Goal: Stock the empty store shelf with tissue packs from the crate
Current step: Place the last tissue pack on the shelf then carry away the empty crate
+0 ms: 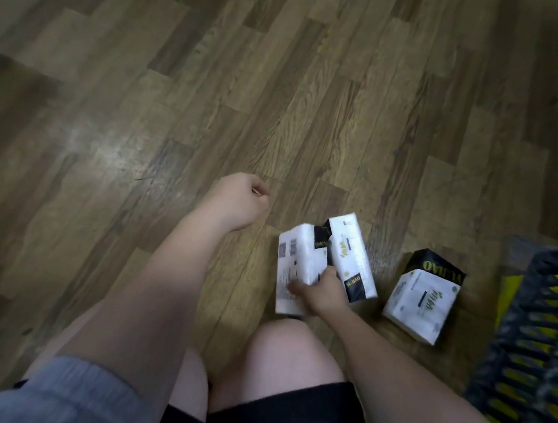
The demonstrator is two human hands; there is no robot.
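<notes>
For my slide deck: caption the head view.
Right hand grips two tissue packs; a third pack sits on the floor beside the crate.

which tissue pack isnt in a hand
The tissue pack standing alone on the floor beside the crate; the right hand grips the other two packs.

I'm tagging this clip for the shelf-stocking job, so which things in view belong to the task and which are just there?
Part of the job:
- two tissue packs held together in the right hand
- third tissue pack beside the crate, on the floor or near it
- black crate at the right edge
- left hand, curled, holding nothing

Just there:
- wooden floor
- the person's knees
</notes>
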